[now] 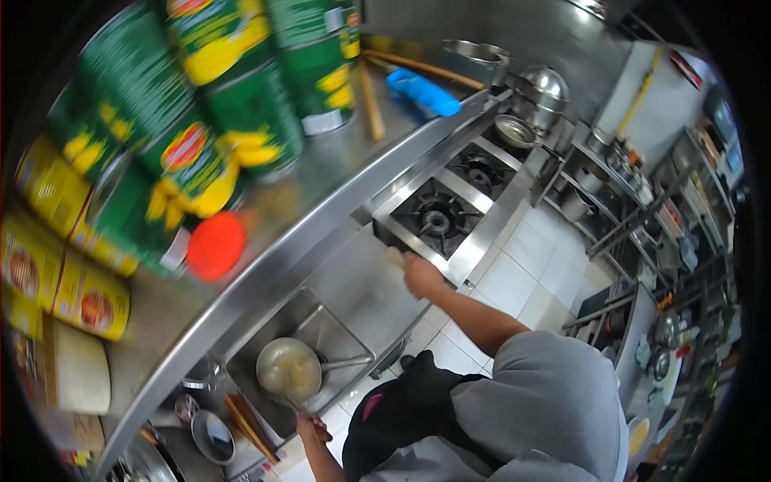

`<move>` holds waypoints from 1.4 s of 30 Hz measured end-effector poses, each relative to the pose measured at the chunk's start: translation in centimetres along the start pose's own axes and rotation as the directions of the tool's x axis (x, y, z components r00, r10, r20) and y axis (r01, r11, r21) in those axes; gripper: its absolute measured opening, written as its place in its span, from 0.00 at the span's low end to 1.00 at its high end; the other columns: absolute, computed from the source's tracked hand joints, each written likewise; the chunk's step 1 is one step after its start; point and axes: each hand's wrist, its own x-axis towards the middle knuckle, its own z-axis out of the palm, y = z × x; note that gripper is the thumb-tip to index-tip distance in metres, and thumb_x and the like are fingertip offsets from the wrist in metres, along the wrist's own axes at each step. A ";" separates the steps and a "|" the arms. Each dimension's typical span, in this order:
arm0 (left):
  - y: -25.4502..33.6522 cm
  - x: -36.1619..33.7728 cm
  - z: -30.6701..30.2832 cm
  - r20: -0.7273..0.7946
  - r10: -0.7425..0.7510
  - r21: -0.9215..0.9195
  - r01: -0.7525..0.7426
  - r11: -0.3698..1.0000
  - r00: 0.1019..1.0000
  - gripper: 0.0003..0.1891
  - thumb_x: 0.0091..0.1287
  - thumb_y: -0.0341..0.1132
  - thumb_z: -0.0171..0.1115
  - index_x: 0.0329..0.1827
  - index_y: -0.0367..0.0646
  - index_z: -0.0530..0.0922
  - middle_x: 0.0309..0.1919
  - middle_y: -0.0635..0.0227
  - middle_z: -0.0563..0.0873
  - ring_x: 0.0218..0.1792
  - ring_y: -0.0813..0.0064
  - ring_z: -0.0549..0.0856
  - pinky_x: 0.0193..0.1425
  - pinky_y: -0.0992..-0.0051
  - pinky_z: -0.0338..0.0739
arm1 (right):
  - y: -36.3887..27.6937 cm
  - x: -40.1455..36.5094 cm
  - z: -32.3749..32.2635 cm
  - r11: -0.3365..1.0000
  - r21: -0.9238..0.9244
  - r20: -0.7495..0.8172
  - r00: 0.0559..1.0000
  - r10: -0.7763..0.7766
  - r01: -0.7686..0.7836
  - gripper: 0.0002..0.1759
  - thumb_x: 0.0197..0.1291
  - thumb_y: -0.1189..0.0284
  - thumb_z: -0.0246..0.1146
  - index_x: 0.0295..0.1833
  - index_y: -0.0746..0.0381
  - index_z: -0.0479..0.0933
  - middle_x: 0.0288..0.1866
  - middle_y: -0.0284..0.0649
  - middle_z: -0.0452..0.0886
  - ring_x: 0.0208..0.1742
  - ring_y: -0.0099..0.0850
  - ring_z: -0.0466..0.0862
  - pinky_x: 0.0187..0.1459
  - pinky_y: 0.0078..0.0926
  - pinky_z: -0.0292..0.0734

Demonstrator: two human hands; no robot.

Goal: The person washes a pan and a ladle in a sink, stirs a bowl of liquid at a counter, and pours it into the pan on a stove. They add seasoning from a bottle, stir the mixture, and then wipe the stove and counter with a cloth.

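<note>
The person is wearing a grey short-sleeved shirt [554, 394], its sleeve ending well up the arm from the right hand [421, 275], so the forearm behind that grip is showing bare. A black apron [418, 386] is covering the front, carrying a small pink mark [371, 406] near the left hand [313, 430], which is showing bare as well.

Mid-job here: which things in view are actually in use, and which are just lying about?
In hand: right hand on a pale wad on the steel counter; left hand beside the pan in the sink.
Lying about: green cans, yellow tins, red lid, burners, blue item.
</note>
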 end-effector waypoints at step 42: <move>12.8 -2.0 -3.5 0.264 0.943 0.754 -0.653 -0.071 0.202 0.15 0.55 0.29 0.62 0.47 0.41 0.86 0.39 0.55 0.87 0.43 0.51 0.86 0.49 0.54 0.80 | -39.6 -7.1 26.5 0.171 -0.112 0.936 -0.162 -0.313 -0.979 0.15 0.64 0.67 0.63 0.46 0.68 0.73 0.38 0.41 0.83 0.30 0.29 0.82 0.31 0.21 0.79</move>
